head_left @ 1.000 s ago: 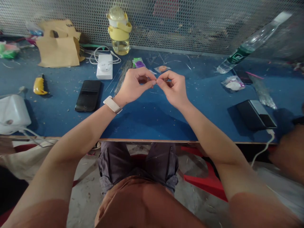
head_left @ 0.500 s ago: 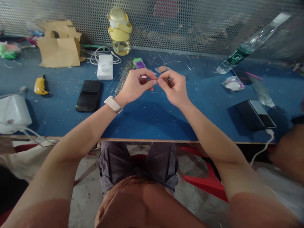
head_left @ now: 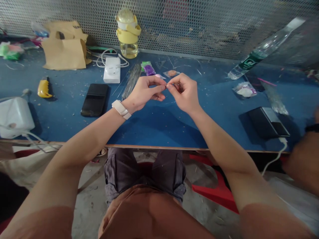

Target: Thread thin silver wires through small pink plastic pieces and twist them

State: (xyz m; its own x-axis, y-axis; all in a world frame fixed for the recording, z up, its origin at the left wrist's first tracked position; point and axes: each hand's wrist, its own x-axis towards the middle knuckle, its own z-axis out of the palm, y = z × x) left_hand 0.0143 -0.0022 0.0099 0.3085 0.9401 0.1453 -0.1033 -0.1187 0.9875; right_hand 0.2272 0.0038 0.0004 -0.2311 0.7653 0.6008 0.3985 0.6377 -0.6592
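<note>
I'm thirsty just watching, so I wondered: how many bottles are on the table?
2: a yellow-banded bottle at the back, left of centre, and a clear, green-labelled bottle towards the back right.

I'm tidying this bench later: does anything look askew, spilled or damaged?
The brown paper at the back left has ragged edges and a dark gap, so it looks torn. Pale specks dot the blue tabletop, like scattered debris. The clear bottle at the back right slants, though lens distortion may exaggerate that.
</note>
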